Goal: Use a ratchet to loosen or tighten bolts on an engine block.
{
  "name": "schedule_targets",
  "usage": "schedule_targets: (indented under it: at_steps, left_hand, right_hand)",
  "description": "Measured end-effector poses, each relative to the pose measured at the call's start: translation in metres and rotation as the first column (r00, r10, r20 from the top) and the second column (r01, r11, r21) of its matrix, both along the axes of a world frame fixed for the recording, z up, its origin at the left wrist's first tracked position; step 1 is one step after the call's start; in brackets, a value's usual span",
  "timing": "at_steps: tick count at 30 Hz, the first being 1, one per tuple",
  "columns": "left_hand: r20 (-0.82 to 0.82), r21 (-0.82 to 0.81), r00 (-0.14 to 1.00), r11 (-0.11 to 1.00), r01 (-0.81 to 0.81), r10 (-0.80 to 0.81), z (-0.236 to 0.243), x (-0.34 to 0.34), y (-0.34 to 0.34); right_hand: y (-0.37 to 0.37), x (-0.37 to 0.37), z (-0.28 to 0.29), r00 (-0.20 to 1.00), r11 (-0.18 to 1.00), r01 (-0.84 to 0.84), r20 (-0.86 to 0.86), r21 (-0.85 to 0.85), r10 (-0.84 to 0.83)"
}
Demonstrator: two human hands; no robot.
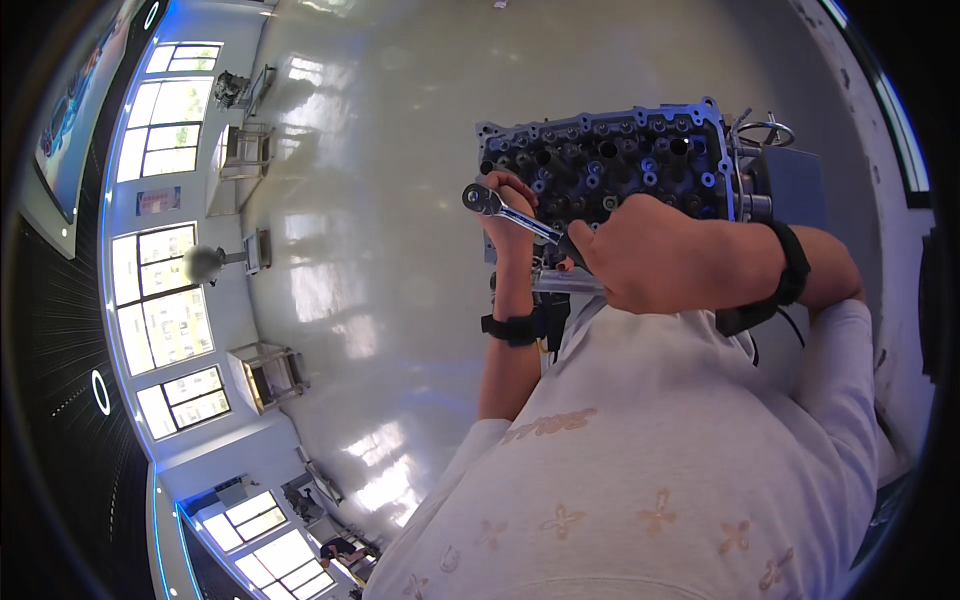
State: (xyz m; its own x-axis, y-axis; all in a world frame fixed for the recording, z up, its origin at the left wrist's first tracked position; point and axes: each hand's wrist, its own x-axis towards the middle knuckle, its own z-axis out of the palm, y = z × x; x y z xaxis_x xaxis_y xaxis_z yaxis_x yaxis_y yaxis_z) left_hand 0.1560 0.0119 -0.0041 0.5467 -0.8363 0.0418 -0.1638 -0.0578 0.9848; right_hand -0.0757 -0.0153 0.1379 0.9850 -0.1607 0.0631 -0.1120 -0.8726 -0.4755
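Note:
My right hand [640,255] is closed around the dark grip of a ratchet wrench [535,225]. Its shiny shaft slants up and left, so the round ratchet head [481,198] lies over my left hand [510,205]. The fingers of that left hand are curled at the left edge of an engine cylinder head [620,165]; whatever they grip is hidden beneath the wrench and the hand. Rows of bolts, springs and round holes show on the dark top of the engine, inside a pale metal rim. Both wrists carry black bands.
A metal bar [565,282] runs along the near side of the engine, close to my body. On its right are a ring-shaped metal part [770,130] and a grey panel [795,185]. Shiny floor [400,150] stretches left towards benches [265,375] under windows; a person [345,552] is far off.

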Motion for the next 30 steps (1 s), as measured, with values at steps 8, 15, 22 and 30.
schedule_targets:
  at_steps: [8, 15, 22, 30]
  left_hand:
    - [0.172, 0.047, 0.984, 0.998, 0.047, -0.055, 0.007, -0.012, 0.005]
    - [-0.032, -0.095, 0.991, 0.986, -0.135, 0.133, 0.010, -0.008, 0.006]
    - [0.055, -0.012, 0.997, 0.999, -0.045, 0.046, 0.006, -0.014, 0.004]
    - [0.041, 0.082, 0.999, 0.997, 0.012, -0.016, 0.017, -0.016, 0.008]
  right_hand:
    - [-0.159, 0.108, -0.043, 0.947, 0.806, 0.289, 0.032, -0.517, -0.319]
    - [-0.068, 0.032, -0.011, 0.918, 0.854, 0.310, -0.104, -0.418, -0.384]
    - [0.024, -0.005, 0.001, 0.986, 0.986, -0.130, -0.115, -0.109, 0.117]
    - [-0.100, 0.083, -0.019, 0.901, 0.889, 0.273, -0.226, -0.369, -0.370]
